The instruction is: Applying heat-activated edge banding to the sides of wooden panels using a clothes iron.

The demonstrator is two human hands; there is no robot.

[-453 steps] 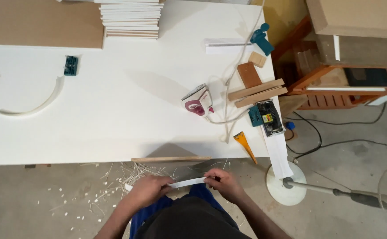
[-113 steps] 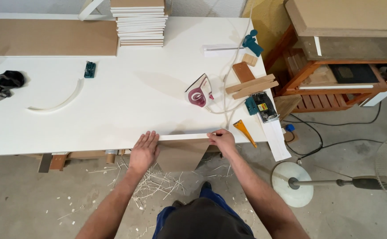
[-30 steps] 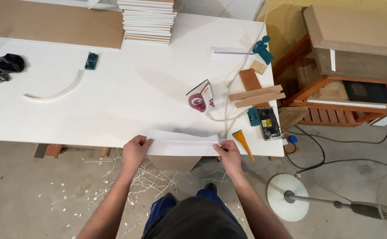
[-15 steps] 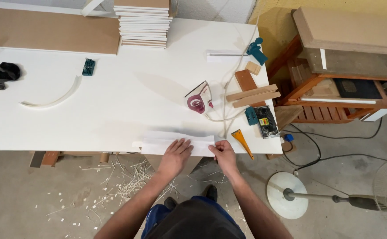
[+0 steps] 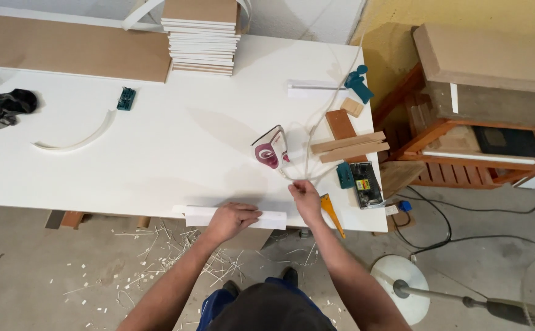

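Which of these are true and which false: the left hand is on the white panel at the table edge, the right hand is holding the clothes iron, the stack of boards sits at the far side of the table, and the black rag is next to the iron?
1. The left hand rests on the white panel at the near table edge. True.
2. The right hand holds the clothes iron. False: it is at the white cord near the table edge, apart from the iron.
3. The stack of boards sits at the far side of the white table. True.
4. The black rag lies beside the iron. False: it lies far off at the table's left end.
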